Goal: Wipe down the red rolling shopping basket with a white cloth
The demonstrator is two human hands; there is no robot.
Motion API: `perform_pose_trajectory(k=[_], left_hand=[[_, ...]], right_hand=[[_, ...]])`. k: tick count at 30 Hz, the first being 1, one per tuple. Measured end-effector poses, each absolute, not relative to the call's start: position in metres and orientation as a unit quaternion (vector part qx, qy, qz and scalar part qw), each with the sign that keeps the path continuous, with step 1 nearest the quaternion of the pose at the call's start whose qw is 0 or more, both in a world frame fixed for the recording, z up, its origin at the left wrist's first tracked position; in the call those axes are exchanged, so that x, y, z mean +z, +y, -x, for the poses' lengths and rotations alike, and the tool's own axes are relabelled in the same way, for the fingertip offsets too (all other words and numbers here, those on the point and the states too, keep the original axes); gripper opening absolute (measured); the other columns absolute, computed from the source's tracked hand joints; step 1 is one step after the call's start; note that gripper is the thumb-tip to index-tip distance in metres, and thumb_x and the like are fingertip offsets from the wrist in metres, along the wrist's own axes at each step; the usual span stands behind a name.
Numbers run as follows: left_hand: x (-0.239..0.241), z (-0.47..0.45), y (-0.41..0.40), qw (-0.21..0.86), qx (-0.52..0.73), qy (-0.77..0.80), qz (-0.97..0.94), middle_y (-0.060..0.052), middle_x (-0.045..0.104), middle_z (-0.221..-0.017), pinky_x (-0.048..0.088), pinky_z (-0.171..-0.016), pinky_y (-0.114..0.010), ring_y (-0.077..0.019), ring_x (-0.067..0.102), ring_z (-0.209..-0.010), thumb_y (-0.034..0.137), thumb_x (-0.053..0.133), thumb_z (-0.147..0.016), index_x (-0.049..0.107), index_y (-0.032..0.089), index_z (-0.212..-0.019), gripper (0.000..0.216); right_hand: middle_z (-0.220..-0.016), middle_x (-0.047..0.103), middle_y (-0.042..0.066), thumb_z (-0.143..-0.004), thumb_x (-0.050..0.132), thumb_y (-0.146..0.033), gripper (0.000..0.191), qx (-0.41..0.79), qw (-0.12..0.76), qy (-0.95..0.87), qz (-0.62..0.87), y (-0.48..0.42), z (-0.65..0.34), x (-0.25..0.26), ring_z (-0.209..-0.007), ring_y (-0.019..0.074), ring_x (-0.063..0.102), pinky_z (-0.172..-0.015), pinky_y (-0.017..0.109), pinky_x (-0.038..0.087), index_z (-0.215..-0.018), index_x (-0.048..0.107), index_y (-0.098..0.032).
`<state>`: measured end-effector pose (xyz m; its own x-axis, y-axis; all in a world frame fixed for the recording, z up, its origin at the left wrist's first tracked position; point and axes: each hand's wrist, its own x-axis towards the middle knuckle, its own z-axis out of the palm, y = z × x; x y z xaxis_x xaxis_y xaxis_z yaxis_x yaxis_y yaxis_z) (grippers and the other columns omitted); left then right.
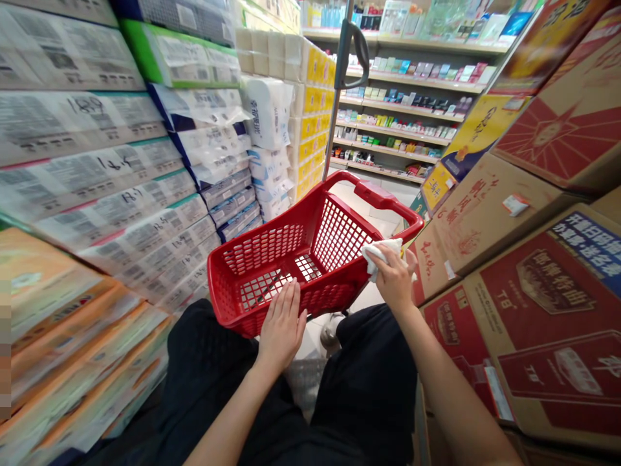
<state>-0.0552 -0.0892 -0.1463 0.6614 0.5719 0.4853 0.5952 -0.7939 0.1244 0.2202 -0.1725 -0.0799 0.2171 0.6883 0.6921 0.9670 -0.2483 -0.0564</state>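
In front of my knees stands a red plastic shopping basket point(264, 243) with lattice walls and a raised red handle bar point(378, 194) at its far right end. A grey pull handle point(358, 55) on a metal pole rises behind it. My left hand point(283, 320) lies flat on the basket's near rim, fingers stretched out. My right hand point(392, 275) presses a white cloth point(381, 249) against the right end of the basket, just below the handle bar. Its fingers are bent over the cloth, which partly hides the basket's corner.
Stacked packs of paper goods point(97, 116) wall in the left side, with orange cartons point(63, 317) lower down. Cardboard boxes point(548, 278) are piled close on the right. Shelves point(398, 74) of small packaged goods stand at the back. Pale floor tiles point(378, 217) show beyond the basket.
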Motion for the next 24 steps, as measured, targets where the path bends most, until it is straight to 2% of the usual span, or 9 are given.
perform_pose_trajectory(k=[4,10,13,18,24], left_hand=[[-0.146,0.056,-0.09,0.025,-0.258,-0.319,0.912,-0.014,0.035,-0.155,0.028,-0.117,-0.043,-0.026,0.031,-0.145,0.032,0.039,-0.099,0.019,0.009,-0.153,0.063],[-0.146,0.057,-0.09,0.031,-0.253,-0.316,0.914,-0.014,0.034,-0.156,0.027,-0.118,-0.042,-0.0258,0.03,-0.145,0.031,0.038,-0.099,0.022,0.007,-0.152,0.06],[-0.146,0.058,-0.09,0.035,-0.253,-0.312,0.915,-0.014,0.034,-0.156,0.028,-0.118,-0.042,-0.0258,0.029,-0.146,0.031,0.039,-0.099,0.023,0.006,-0.152,0.061],[-0.145,0.057,-0.09,0.038,-0.253,-0.315,0.914,-0.014,0.034,-0.156,0.028,-0.118,-0.042,-0.0255,0.03,-0.145,0.03,0.039,-0.098,0.022,0.007,-0.152,0.061],[-0.145,0.056,-0.089,0.042,-0.258,-0.314,0.913,-0.014,0.036,-0.155,0.029,-0.117,-0.042,-0.0258,0.032,-0.144,0.031,0.04,-0.098,0.02,0.008,-0.153,0.062]], right_hand=[[-0.134,0.061,0.003,-0.081,0.044,-0.001,0.054,-0.263,0.289,-0.507,0.768,-0.162,-0.183,-0.093,-0.127,0.0207,0.053,-0.112,0.045,0.015,-0.123,0.063,-0.03],[-0.133,0.062,0.004,-0.085,0.046,-0.004,0.052,-0.188,0.326,-0.583,0.72,-0.144,-0.079,-0.13,-0.125,0.0206,0.054,-0.112,0.043,0.016,-0.128,0.06,-0.03],[-0.133,0.062,0.004,-0.087,0.048,-0.007,0.05,-0.177,0.329,-0.597,0.71,-0.142,-0.06,-0.139,-0.125,0.0208,0.054,-0.112,0.043,0.016,-0.129,0.059,-0.03],[-0.132,0.063,0.001,-0.089,0.048,-0.008,0.044,-0.201,0.297,-0.637,0.683,-0.152,-0.108,-0.125,-0.123,0.018,0.055,-0.113,0.041,0.014,-0.122,0.064,-0.032],[-0.131,0.063,0.001,-0.083,0.048,-0.001,0.05,-0.26,0.263,-0.564,0.738,-0.169,-0.202,-0.084,-0.124,0.0184,0.056,-0.113,0.043,0.01,-0.118,0.066,-0.031]])
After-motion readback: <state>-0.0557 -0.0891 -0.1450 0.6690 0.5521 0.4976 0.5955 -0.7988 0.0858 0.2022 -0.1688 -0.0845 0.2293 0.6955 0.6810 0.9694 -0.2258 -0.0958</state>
